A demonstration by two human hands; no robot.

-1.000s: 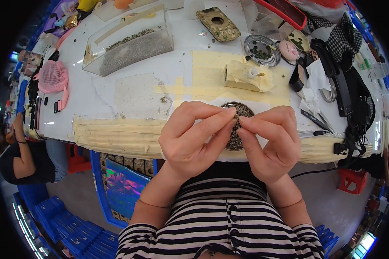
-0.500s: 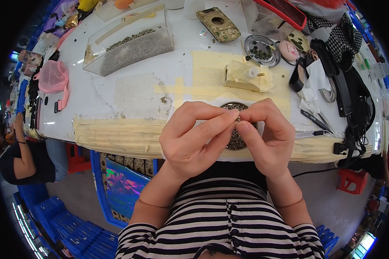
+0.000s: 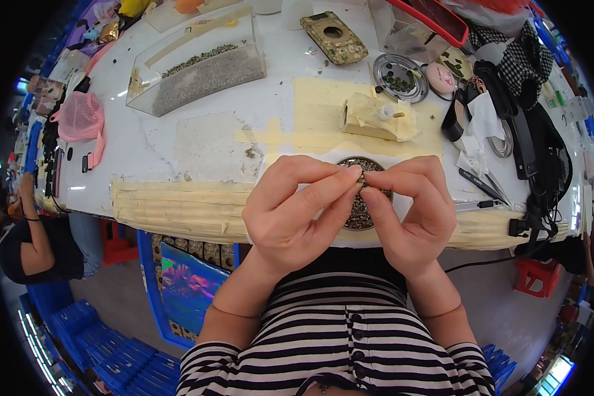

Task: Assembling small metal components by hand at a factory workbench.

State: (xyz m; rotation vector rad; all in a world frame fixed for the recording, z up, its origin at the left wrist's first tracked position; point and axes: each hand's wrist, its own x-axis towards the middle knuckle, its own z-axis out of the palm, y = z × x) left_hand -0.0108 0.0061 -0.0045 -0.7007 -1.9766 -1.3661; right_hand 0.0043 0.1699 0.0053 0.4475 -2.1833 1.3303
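Observation:
Over a round dish [image 3: 358,223] full of small dark and pale pieces, my two hands meet fingertip to fingertip. My left hand [image 3: 300,214] is closed in a pinch, thumb against forefinger. A tiny piece appears to sit between the fingertips, too small to name. My right hand [image 3: 412,214] also pinches, its thumb and forefinger at the same spot from the other side. The hands partly hide the dish, which rests on white paper at the table's near edge. Just beyond it stands a tape-wrapped block [image 3: 369,119] with a small white nozzle on top.
A clear tray [image 3: 204,86] of small grey-green pieces lies far left. A camouflage-patterned case [image 3: 334,37] is at the back. To the right are a metal dish [image 3: 400,78] with dark bits, tweezers [image 3: 485,185] and black straps [image 3: 521,132]. A pink mesh pouch [image 3: 80,117] lies left.
My right hand's fingers have shifted slightly right and spread a little from the left fingertips. My left hand is nearly still.

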